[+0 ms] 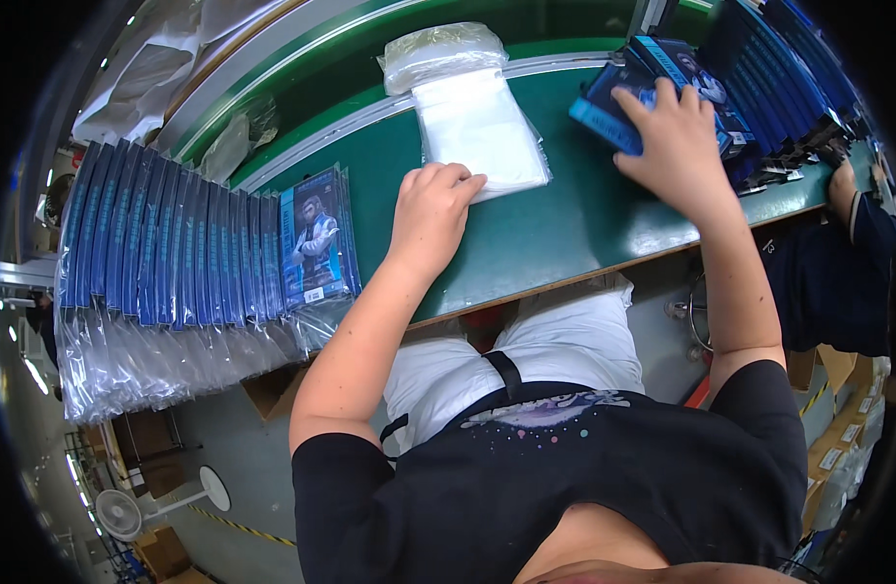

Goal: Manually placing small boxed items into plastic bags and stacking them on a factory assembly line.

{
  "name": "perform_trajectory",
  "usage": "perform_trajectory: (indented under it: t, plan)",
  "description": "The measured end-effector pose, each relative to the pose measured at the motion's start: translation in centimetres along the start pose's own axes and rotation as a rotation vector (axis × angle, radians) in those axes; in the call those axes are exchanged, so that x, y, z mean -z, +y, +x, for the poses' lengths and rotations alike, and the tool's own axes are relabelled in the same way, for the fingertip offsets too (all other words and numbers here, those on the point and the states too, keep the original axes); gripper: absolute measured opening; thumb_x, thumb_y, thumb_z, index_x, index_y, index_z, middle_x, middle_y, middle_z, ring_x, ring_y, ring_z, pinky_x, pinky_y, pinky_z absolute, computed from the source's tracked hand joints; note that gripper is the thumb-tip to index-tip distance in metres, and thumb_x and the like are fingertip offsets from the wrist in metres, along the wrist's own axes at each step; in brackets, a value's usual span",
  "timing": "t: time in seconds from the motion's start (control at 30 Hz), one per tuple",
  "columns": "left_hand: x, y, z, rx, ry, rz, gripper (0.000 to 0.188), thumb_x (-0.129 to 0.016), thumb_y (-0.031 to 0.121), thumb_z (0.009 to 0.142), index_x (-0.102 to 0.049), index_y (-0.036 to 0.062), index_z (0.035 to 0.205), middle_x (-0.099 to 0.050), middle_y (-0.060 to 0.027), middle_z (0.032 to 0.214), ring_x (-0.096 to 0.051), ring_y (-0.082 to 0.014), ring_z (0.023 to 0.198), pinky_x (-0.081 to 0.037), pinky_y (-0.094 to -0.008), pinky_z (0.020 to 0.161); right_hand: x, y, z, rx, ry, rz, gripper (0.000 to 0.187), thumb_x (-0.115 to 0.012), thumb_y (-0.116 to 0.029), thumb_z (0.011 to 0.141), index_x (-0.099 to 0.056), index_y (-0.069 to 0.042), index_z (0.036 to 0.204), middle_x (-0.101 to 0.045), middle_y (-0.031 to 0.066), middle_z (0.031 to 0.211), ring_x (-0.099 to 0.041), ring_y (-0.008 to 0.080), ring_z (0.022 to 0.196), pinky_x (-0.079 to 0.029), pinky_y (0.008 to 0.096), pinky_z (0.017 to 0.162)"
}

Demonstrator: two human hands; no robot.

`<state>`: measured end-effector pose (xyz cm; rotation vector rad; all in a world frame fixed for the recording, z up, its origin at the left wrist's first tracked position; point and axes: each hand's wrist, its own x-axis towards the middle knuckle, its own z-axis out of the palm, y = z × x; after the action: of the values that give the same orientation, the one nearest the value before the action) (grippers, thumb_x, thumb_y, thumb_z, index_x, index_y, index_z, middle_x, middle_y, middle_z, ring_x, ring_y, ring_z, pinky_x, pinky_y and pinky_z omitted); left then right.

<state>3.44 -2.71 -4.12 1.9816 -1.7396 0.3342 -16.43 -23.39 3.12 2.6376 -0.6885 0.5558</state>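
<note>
My left hand (431,216) is at the near edge of a stack of flat transparent plastic bags (479,131), its fingers curled and the thumb pressed to the bags' lower corner. At the right, my right hand (674,146) reaches over a thin dark blue box (609,109) with light blue lettering. Its fingers are bent around the box, which sits tilted; the grip's underside is hidden. More blue boxes (674,60) lie just beyond this hand.
Bagged blue boxes (176,243) stand in a long row at the left of the green table (565,229). A rolled plastic bundle (443,56) lies behind the bags. Upright blue boxes (774,83) line the far right, near another person's hand (843,190).
</note>
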Motion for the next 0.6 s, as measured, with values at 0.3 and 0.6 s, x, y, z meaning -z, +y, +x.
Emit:
perform_trajectory:
  t: [0.3, 0.6]
  plan:
    - [-0.3, 0.6, 0.4, 0.108, 0.075, -0.227, 0.027, -0.056, -0.002, 0.085, -0.060, -0.0022, 0.112, -0.055, -0.0150, 0.096, -0.056, -0.0314, 0.087, -0.047, -0.0388, 0.077, 0.7, 1.0, -1.8, -0.156, 0.195, 0.307, 0.064, -0.077, -0.034, 0.063, -0.057, -0.009, 0.118, -0.054, 0.0194, 0.099, -0.051, 0.0373, 0.101, -0.040, 0.0450, 0.089]
    - [0.7, 0.9, 1.0, 0.143, 0.106, -0.277, 0.019, -0.058, -0.008, 0.081, -0.064, -0.0026, 0.099, -0.059, -0.0138, 0.100, -0.060, -0.0287, 0.093, -0.050, -0.0343, 0.078, 1.5, -2.0, -3.0, -0.369, 0.218, 1.594, 0.065, -0.074, -0.048, 0.075, -0.053, -0.005, 0.119, -0.055, 0.0137, 0.107, -0.059, 0.0200, 0.088, -0.051, 0.0327, 0.073]
